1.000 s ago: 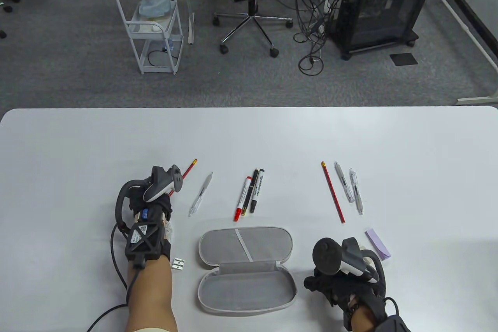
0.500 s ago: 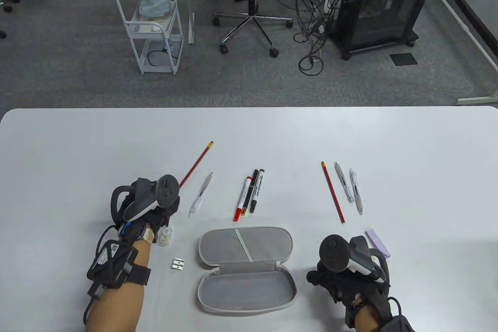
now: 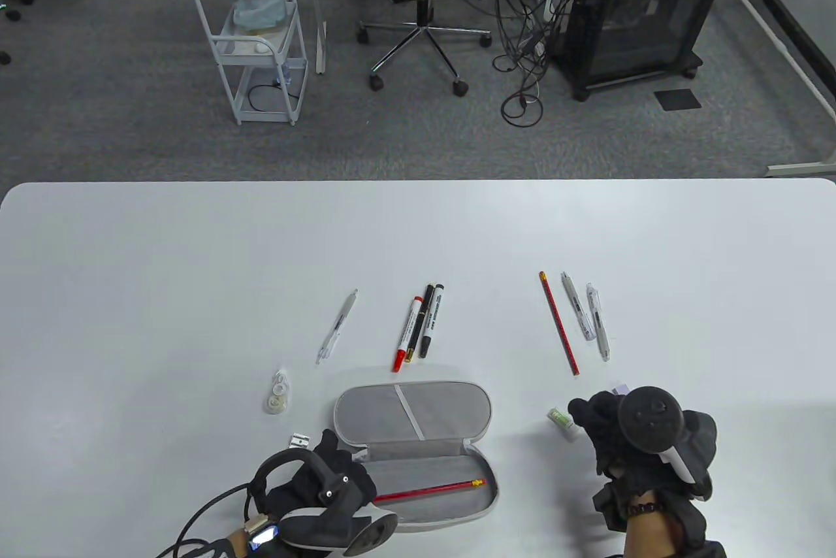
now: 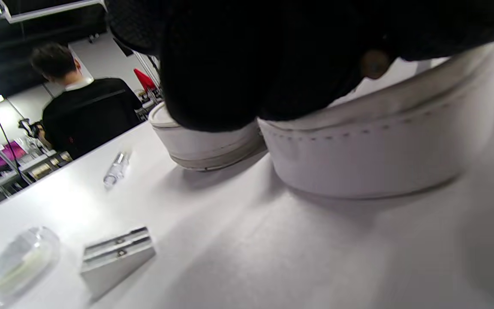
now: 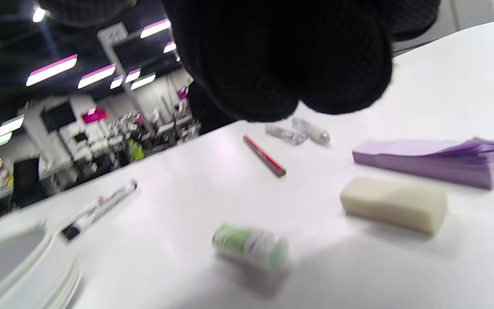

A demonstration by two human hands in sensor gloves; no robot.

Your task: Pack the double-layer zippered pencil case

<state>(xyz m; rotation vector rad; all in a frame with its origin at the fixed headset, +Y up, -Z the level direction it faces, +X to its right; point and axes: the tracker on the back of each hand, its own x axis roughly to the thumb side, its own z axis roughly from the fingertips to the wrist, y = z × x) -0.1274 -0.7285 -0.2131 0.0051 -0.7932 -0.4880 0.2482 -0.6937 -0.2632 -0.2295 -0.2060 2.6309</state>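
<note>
White table point(image 3: 130, 270) in an office, grey carpet beyond: at its near edge the open grey pencil case point(image 3: 418, 414) lies flat, a red pencil point(image 3: 431, 490) inside its near half, with the left hand point(image 3: 326, 492) resting at that half's left end, whether it grips the pencil cannot be told. The right hand point(image 3: 620, 447) hovers to the right with fingers curled, apparently holding nothing, above an eraser point(image 5: 395, 204), a purple note pad point(image 5: 435, 161) and a small green-labelled tube point(image 3: 562, 417). Farther back lie a sharpener point(image 3: 301, 441), a correction-tape dispenser point(image 3: 278, 391), pens, three markers point(image 3: 418, 326) and a second red pencil point(image 3: 559, 323).
</note>
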